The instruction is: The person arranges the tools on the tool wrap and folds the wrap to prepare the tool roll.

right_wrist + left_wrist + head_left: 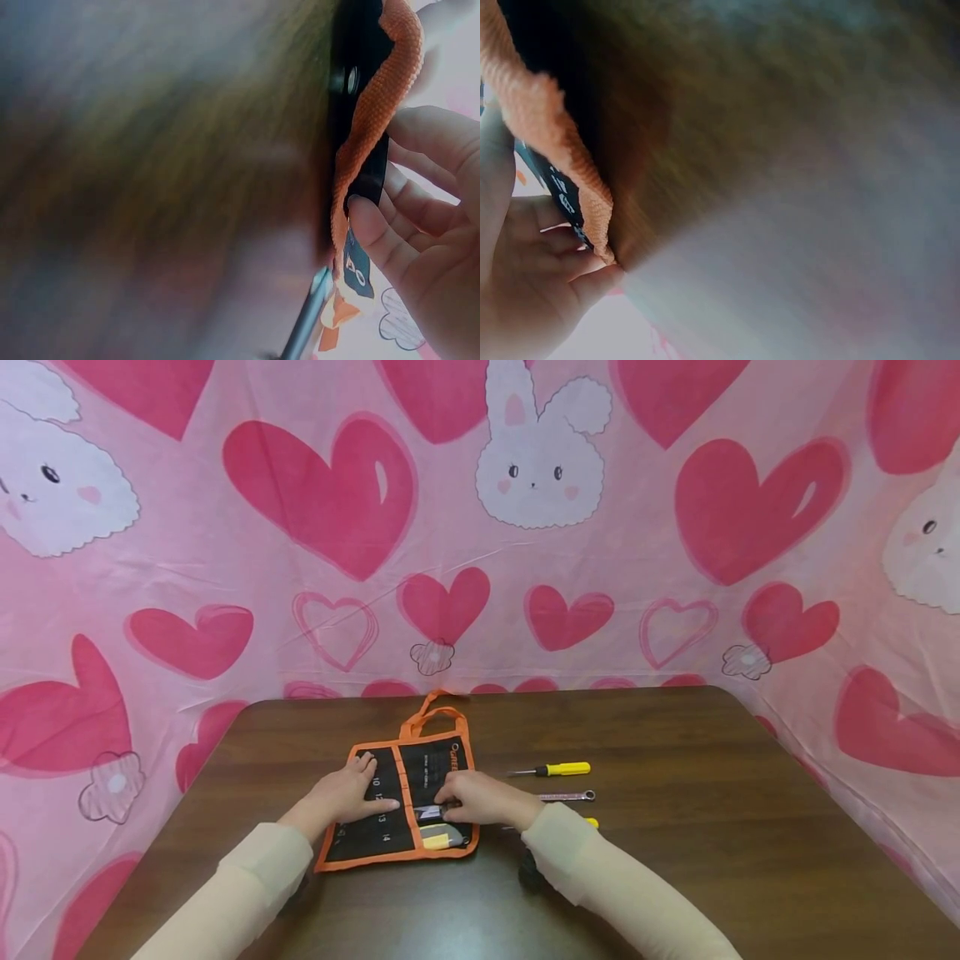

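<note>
A black tool pouch [386, 768] with orange trim lies spread on the table, its left part printed with numbers. My left hand [347, 789] rests on that part, fingers spread and thumb pointing right; in the left wrist view its fingers lie over the orange edge [589, 195]. At a right-hand pocket, my right hand [483, 797] pinches a small dark case with a pale label [430, 812]. The right wrist view shows thumb and fingers around its shiny black side [369, 178], just past the orange trim. A grey and yellow tool [442, 837] sits in the pocket below.
Right of the pouch lie a yellow-handled screwdriver [567, 769], a ring-ended wrench [573, 796] and another yellow handle [592, 822], partly behind my right forearm. A black object [529, 872] sits under the right sleeve. Orange handle straps [435, 714] stick out at the pouch's far edge.
</note>
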The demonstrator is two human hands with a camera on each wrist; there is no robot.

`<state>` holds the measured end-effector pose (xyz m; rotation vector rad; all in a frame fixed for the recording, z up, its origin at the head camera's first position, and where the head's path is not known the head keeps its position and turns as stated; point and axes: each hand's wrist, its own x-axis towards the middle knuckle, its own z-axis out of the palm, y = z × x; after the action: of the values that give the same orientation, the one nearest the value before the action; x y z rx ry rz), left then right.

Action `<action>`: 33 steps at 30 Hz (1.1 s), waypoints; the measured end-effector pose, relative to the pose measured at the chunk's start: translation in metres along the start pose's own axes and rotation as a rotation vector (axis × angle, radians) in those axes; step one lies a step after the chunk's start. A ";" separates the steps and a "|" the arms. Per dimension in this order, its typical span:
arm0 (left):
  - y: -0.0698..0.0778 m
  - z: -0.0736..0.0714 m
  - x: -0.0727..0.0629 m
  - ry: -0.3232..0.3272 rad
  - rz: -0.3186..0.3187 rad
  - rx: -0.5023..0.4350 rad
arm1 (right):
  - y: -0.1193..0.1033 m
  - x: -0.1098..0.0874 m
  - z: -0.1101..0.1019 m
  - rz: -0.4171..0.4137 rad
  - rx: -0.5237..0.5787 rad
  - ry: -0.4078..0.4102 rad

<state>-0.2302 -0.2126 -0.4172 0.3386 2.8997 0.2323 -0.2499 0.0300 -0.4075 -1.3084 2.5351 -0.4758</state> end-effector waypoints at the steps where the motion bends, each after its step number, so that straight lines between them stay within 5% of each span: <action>1: 0.000 0.000 0.000 -0.002 -0.003 -0.001 | -0.001 0.001 0.000 -0.001 0.000 -0.001; 33: 0.009 -0.004 -0.001 0.000 -0.034 -0.004 | -0.019 0.020 0.009 -0.011 0.045 0.018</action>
<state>-0.2284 -0.2044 -0.4112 0.2891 2.9018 0.2319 -0.2444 0.0017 -0.4098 -1.3089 2.5172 -0.5466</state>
